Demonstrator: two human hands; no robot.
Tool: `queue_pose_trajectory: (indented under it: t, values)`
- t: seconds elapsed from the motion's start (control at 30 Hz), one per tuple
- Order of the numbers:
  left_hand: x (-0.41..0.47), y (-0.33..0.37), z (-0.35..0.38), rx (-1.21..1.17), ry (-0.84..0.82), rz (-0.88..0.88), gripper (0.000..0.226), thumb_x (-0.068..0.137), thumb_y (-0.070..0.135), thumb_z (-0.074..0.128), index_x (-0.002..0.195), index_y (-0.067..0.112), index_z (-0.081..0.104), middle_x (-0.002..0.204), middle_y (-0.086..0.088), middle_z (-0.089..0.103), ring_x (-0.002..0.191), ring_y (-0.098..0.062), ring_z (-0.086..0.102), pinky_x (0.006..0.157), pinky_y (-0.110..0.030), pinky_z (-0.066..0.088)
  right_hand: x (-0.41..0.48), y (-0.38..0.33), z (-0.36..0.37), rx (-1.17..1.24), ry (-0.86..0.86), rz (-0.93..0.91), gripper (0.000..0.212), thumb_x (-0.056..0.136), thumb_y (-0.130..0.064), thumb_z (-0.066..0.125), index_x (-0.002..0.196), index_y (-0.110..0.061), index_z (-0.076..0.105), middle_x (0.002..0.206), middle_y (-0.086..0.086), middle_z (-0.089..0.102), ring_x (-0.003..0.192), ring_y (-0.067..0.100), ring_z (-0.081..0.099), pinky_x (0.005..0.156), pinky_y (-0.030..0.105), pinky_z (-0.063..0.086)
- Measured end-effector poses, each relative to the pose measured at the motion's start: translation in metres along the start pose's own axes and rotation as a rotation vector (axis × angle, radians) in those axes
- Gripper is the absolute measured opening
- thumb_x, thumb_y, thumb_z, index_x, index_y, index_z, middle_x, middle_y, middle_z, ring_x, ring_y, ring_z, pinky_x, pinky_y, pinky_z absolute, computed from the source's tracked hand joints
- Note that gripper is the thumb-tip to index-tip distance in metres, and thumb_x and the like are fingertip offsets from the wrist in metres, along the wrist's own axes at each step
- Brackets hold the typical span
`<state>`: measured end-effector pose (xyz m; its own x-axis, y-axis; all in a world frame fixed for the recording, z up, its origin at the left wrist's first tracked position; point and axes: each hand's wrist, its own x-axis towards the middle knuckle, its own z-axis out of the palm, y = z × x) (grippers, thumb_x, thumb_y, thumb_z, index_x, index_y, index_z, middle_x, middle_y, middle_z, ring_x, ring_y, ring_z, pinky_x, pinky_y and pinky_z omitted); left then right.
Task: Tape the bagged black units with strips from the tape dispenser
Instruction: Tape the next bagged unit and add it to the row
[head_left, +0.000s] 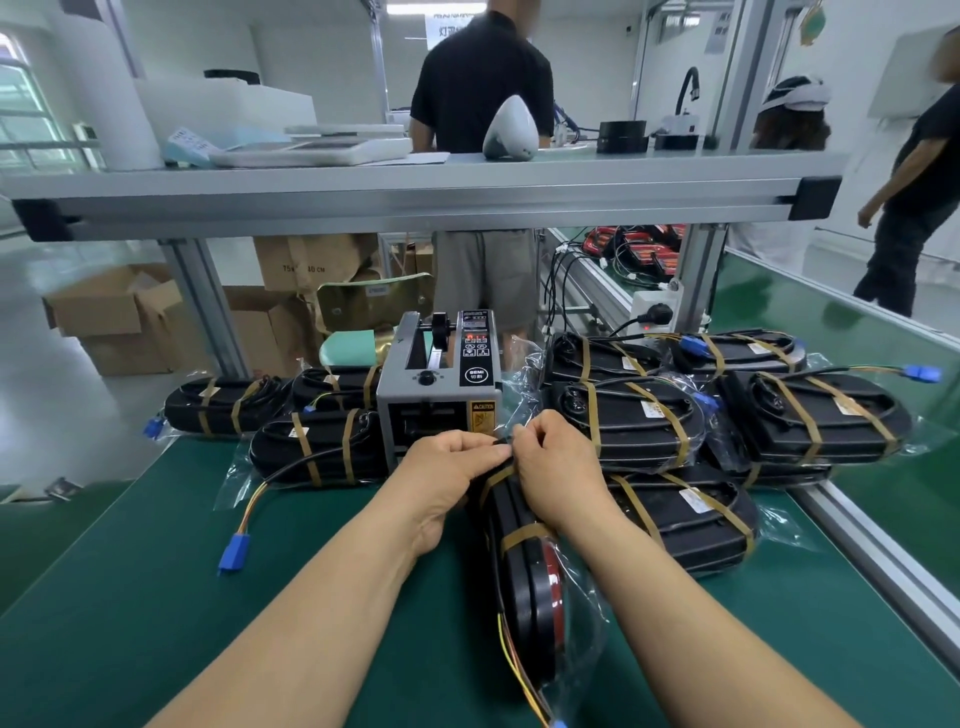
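Bagged black unit (524, 561) lies on the green worktop (156, 597) dead ahead, long axis running from me toward the tape dispenser (439, 384). Head view: left hand (447, 475) and right hand (553, 467) both pinched closed at its far end, beside the dispenser mouth. Neither nearer.

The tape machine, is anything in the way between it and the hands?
Nothing visible blocks it. The tape dispenser sits right behind the left hand and right hand, which pinch the far end of the bagged black unit just before its slot.
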<state>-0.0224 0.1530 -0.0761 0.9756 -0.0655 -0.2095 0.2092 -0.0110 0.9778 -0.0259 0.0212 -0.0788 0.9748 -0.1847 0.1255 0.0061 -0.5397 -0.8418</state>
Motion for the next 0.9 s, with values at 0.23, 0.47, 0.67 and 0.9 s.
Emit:
queue_pose_trajectory:
  t: [0.23, 0.47, 0.67, 0.9]
  values:
    - [-0.017, 0.001, 0.008, -0.099, 0.082, 0.078, 0.005, 0.086, 0.008, 0.071, 0.089, 0.01, 0.074, 0.072, -0.001, 0.075, 0.059, -0.004, 0.066, 0.048, -0.013, 0.046, -0.008, -0.018, -0.012, -0.174, -0.233, 0.133, 0.081, 0.083, -0.083, 0.036, 0.115, -0.011, 0.058, 0.112, 0.007, 0.063, 0.102, 0.025, 0.06, 0.076, 0.036, 0.041]
    - [-0.051, 0.002, -0.004, -0.067, -0.059, 0.252, 0.031, 0.093, 0.004, 0.055, 0.086, 0.021, 0.08, 0.088, -0.001, 0.077, 0.078, -0.008, 0.068, 0.065, -0.017, 0.049, -0.033, -0.024, -0.044, -0.027, -0.458, -0.024, 0.062, 0.071, -0.078, 0.063, 0.085, -0.019, 0.076, 0.081, 0.001, 0.077, 0.064, 0.01, 0.064, 0.06, 0.024, 0.048]
    - [-0.042, 0.005, -0.031, -0.353, 0.19, 0.003, 0.016, 0.094, 0.013, 0.062, 0.084, 0.011, 0.074, 0.064, 0.001, 0.068, 0.05, -0.004, 0.057, 0.043, -0.015, 0.042, -0.053, -0.013, -0.061, 0.338, -0.413, 0.028, 0.042, 0.067, -0.043, 0.074, 0.09, -0.009, 0.069, 0.083, 0.009, 0.073, 0.079, 0.021, 0.064, 0.088, 0.046, 0.055]
    - [0.009, 0.008, -0.03, -0.446, 0.325, -0.295, 0.026, 0.097, 0.021, 0.06, 0.072, 0.011, 0.061, 0.046, 0.004, 0.053, 0.038, -0.004, 0.043, 0.039, -0.014, 0.031, -0.069, -0.013, -0.047, 0.692, -0.047, -0.051, 0.035, 0.061, -0.023, 0.065, 0.087, -0.043, 0.077, 0.082, -0.003, 0.078, 0.073, 0.013, 0.072, 0.067, 0.032, 0.058]
